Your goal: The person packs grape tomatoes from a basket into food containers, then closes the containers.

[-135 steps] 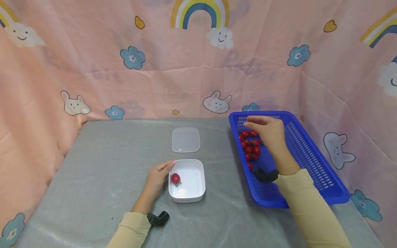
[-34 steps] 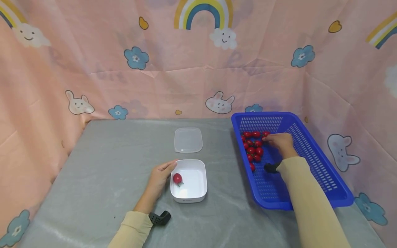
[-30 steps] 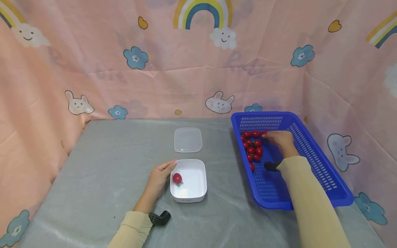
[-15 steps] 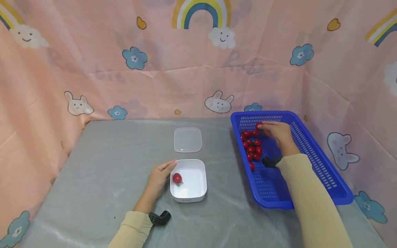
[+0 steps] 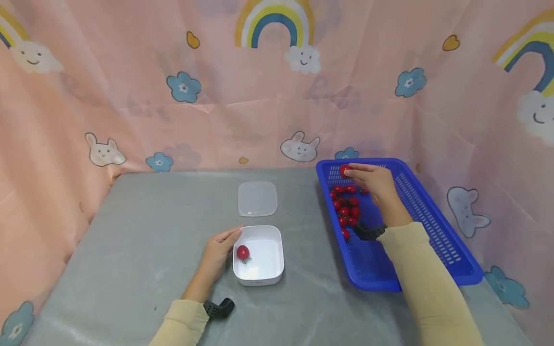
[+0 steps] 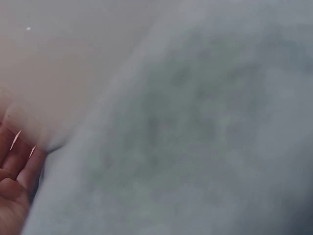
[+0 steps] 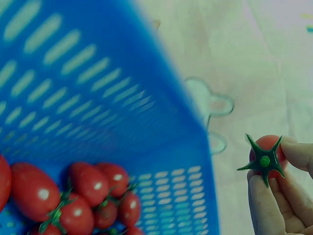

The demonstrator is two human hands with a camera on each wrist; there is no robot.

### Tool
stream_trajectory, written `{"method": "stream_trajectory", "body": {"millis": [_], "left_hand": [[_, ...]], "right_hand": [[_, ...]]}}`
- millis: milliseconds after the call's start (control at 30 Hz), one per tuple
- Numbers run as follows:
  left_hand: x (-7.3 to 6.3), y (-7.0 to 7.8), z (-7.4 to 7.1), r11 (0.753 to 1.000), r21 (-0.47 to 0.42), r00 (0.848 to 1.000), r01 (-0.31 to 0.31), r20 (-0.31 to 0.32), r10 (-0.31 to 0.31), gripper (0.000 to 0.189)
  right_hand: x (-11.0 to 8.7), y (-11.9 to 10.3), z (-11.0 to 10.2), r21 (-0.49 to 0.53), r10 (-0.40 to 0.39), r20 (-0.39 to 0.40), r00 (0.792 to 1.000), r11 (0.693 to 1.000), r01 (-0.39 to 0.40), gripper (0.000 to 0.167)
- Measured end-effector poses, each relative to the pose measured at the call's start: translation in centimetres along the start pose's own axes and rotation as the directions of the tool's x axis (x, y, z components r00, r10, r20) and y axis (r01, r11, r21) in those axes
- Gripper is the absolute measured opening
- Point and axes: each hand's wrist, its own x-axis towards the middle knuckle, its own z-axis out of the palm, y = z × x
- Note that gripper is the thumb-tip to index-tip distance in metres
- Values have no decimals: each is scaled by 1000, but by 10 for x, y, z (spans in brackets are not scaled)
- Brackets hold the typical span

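Between thumb and fingertips, my right hand [image 5: 374,185] pinches a cherry tomato [image 7: 266,161] above the far left part of the blue basket [image 5: 376,283]. Its green star-shaped stem end faces the right wrist camera. More cherry tomatoes [image 5: 344,211] lie along the basket's left side. My left hand [image 5: 216,250] rests its fingers against the left wall of a white square container [image 5: 261,262], close to the far corner. Inside that container, by its left wall, lies one cherry tomato [image 5: 243,252]. The left wrist view is mostly blurred, with several fingers [image 6: 17,156] at its lower left edge.
A clear square lid [image 5: 257,198] lies on the grey tabletop [image 5: 147,230] beyond the container. The basket stands at the right, its high slotted walls around the tomatoes. A pink printed curtain [image 5: 216,110] hangs behind the table and at both sides.
My right hand has picked a cherry tomato from the basket's far part, lifted it and moved it leftward. The left hand and the white container keep their places.
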Motion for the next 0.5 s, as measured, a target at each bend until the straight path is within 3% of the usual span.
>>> {"method": "stream_trajectory", "body": {"millis": [233,500], "left_hand": [[-3,-2,0,1000,4,1000,2,5,-2,36],[-3,-1,0,1000,7,1000,11,6,-11,36]], "right_hand": [[-23,-15,12,95,-96,38,995,991,92,63],[-54,-33,34,99,-165,105,981,983,154,50]]}}
